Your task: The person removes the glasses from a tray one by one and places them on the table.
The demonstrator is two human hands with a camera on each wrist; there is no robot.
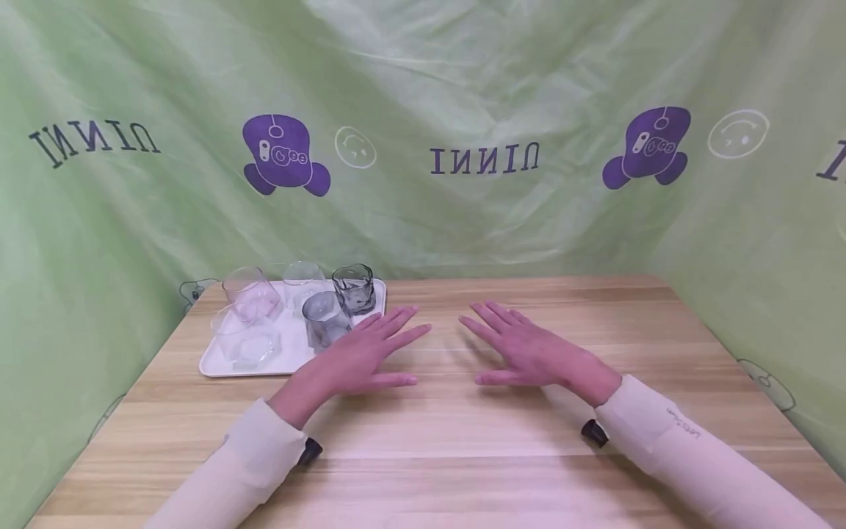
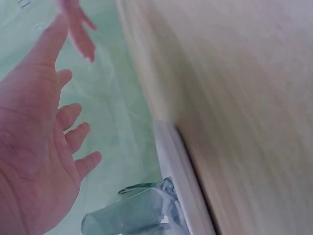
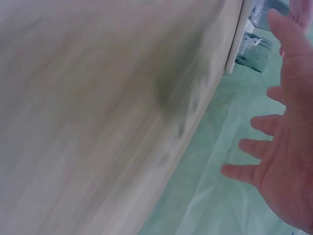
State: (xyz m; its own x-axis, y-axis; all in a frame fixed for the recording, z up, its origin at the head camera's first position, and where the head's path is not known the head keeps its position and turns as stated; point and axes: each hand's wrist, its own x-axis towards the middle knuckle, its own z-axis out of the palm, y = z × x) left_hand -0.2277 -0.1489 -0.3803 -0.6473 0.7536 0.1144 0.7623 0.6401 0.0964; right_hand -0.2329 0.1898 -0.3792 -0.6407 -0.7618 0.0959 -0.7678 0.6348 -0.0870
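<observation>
Both hands hover over the wooden table with fingers spread and nothing in them. The left hand (image 1: 360, 358) is at the tray's right side, overlapping the smoky grey glass (image 1: 324, 317) in the head view. Across from it, the right hand (image 1: 529, 351) reaches in over the middle of the table, thumb toward the left hand. A white tray (image 1: 294, 361) at the back left carries several glasses: a dark grey wavy one (image 1: 355, 290), a pinkish clear one (image 1: 251, 295), a clear one (image 1: 303, 283) behind, and a clear one with a faceted base (image 1: 247, 345) in front.
The light wooden table (image 1: 449, 470) ends at a green curtain (image 1: 410, 88) with purple figures, which hangs along the back and both sides. Small black pieces show under the left sleeve (image 1: 251, 455) and the right sleeve (image 1: 674, 433).
</observation>
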